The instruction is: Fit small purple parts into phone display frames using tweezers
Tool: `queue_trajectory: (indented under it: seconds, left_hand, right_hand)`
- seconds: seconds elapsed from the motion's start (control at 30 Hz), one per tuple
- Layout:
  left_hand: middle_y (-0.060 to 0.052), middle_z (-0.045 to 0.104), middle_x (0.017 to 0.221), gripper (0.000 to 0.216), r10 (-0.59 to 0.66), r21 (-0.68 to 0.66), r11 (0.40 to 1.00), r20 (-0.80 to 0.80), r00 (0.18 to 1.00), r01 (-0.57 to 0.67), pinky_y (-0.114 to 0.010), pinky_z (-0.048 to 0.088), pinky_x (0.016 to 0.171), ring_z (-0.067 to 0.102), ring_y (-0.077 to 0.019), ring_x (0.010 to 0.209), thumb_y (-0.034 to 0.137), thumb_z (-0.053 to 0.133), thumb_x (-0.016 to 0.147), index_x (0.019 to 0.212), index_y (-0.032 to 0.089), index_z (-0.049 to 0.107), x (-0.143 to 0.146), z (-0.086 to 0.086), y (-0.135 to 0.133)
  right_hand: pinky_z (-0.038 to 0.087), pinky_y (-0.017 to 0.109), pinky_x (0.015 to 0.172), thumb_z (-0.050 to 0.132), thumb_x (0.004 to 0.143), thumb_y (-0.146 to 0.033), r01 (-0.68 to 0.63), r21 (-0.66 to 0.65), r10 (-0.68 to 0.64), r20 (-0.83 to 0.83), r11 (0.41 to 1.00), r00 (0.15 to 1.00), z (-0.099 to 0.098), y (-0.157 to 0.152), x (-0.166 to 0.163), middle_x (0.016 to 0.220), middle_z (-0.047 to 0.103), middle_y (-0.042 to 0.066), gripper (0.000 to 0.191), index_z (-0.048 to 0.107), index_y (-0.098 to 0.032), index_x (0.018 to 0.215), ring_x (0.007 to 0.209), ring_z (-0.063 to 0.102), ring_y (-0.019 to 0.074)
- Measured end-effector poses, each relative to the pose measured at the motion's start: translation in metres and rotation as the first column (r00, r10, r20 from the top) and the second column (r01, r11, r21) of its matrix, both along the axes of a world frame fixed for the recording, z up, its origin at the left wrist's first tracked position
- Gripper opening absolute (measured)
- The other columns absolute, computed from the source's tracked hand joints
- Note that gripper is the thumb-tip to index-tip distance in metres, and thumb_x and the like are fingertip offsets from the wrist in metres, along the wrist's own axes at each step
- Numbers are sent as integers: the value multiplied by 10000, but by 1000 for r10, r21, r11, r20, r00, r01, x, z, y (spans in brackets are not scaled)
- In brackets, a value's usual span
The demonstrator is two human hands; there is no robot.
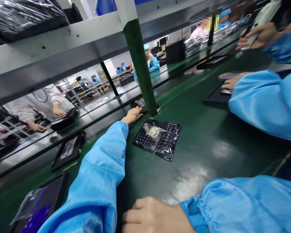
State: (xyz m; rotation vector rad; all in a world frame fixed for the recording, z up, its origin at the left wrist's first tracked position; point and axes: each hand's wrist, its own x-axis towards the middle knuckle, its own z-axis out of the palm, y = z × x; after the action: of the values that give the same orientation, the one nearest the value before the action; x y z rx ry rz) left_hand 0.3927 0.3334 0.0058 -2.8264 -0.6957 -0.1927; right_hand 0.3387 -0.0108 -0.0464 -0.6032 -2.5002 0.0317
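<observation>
My left hand (133, 115) reaches far forward beside the green post (142, 68). Its fingers curl over the near edge of a black tray (140, 102) with pale flat parts, partly hidden by the post. Close to my body, at the bottom of the view, my right hand (156, 216) is closed with its fingers bent. Whatever it may hold is hidden. Between the hands, on the green bench, lies a black plastic blister tray (160, 139) of small cells. A clear bag (154, 132) with something cream-coloured sits on top of it.
At right, a co-worker's hand holds a pale handheld tool (262, 24); the other rests at a black tray (214, 95). More trays (69, 149) line the conveyor. A black tray with clear and blue film (36, 207) lies lower left. An overhead metal shelf (92, 35) crosses above.
</observation>
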Motion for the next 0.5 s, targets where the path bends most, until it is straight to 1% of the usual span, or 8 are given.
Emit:
queue_trajectory:
  seconds: [0.1, 0.13, 0.23, 0.3, 0.37, 0.4, 0.47, 0.5]
  left_hand:
    - [-90, 623, 1219, 340, 22, 11, 1000, -25, 999, -22, -412, 574, 891, 641, -204, 1035, 380, 598, 984, 1241, 156, 592, -52, 3, -7]
    - [-88, 623, 1210, 333, 34, 15, 999, -30, 999, -33, -406, 570, 883, 640, -199, 1019, 380, 586, 990, 1235, 155, 590, -71, 5, -10]
    - [-94, 614, 1191, 283, 69, 26, 997, -41, 997, -68, -359, 538, 856, 629, -191, 977, 361, 509, 1023, 1197, 150, 584, -131, 14, -24]
    - [-108, 605, 1185, 261, 84, 30, 996, -47, 995, -83, -321, 499, 829, 618, -200, 977, 346, 460, 1038, 1160, 147, 577, -173, 22, -40]
    - [-116, 597, 1179, 255, 88, 31, 996, -52, 995, -87, -300, 467, 802, 607, -212, 994, 348, 437, 1044, 1137, 150, 567, -216, 28, -64]
    - [-114, 596, 1174, 251, 88, 30, 996, -55, 995, -86, -296, 456, 791, 603, -214, 997, 351, 436, 1045, 1132, 154, 562, -238, 29, -80]
    - [-104, 597, 1159, 230, 80, 21, 997, -61, 995, -78, -289, 444, 767, 598, -211, 988, 352, 443, 1043, 1118, 167, 558, -280, 29, -120]
    - [-96, 598, 1151, 213, 74, 14, 997, -64, 995, -73, -287, 439, 750, 597, -207, 975, 349, 453, 1039, 1105, 175, 558, -300, 28, -144]
  right_hand:
    - [427, 304, 591, 468, 1013, -256, 11, 134, -19, 54, 991, 998, 16, -2, 4, 774, 662, 32, 211, 636, -136, 1054, 756, 609, 159]
    - [435, 306, 598, 437, 1024, -255, 6, 160, -15, 56, 987, 998, 21, -1, 5, 790, 675, 44, 237, 632, -135, 1087, 789, 628, 168]
    - [505, 296, 702, 385, 1028, -204, 13, 193, -13, -3, 981, 1000, 34, 4, 10, 898, 724, 95, 264, 625, -136, 1115, 925, 678, 180]
    - [545, 301, 776, 414, 1013, -171, 27, 223, -7, -86, 974, 996, 42, 8, 13, 936, 744, 102, 244, 615, -137, 1147, 997, 696, 189]
    - [575, 312, 834, 495, 979, -138, 59, 258, -14, -172, 964, 985, 47, 12, 16, 964, 758, 93, 233, 606, -149, 1184, 1030, 709, 197]
    - [585, 314, 856, 542, 955, -120, 86, 270, -29, -210, 959, 977, 48, 13, 18, 993, 762, 88, 257, 607, -165, 1200, 1035, 715, 196]
    - [594, 315, 889, 609, 912, -84, 186, 249, -112, -282, 951, 953, 49, 16, 20, 1085, 758, 86, 344, 622, -211, 1231, 1058, 717, 194]
    - [591, 321, 906, 626, 900, -75, 246, 221, -161, -343, 944, 925, 50, 18, 20, 1087, 760, 73, 358, 642, -235, 1221, 1050, 720, 191]
